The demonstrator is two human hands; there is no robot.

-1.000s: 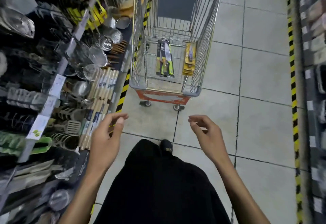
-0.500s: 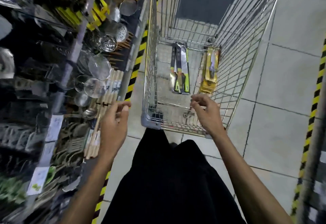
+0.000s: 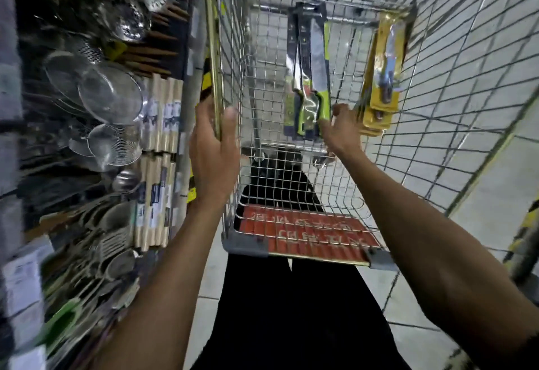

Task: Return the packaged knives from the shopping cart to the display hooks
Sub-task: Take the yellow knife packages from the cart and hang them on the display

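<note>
— How far along is the work, in your opinion?
— Near the beginning, I think. I see no pack on the display hooks. All the knives I can find lie in the shopping cart [image 3: 230, 57]. The shelf [image 3: 87, 165] on the left is blurred, so I cannot say which hooks are for them.
— Where exactly are the knives?
— The green-handled knife packs [image 3: 309, 78] lie on the wire bottom near the middle. There seem to be two, one overlapping the other. The yellow knife packs [image 3: 385, 78] are a small stack leaning on the right wall of the cart.
— And the hands?
— The left hand [image 3: 214, 148] grips the top rail of the left wall, thumb inside and fingers outside. The right hand [image 3: 339, 130] is down inside the cart, at the near end of the green-handled packs, with its fingers curled. I cannot tell whether it already pinches the card or only touches it.
— What are the materials?
— The cart is thin shiny wire in a square grid. The packs are long flat cards with glossy plastic over a bright steel blade. On the shelf hang round mesh strainers [image 3: 110, 92]. The floor [image 3: 501, 188] is pale smooth tile.
— So what remains?
— By my judgement, everything: each pack must be lifted out and hung.
</note>
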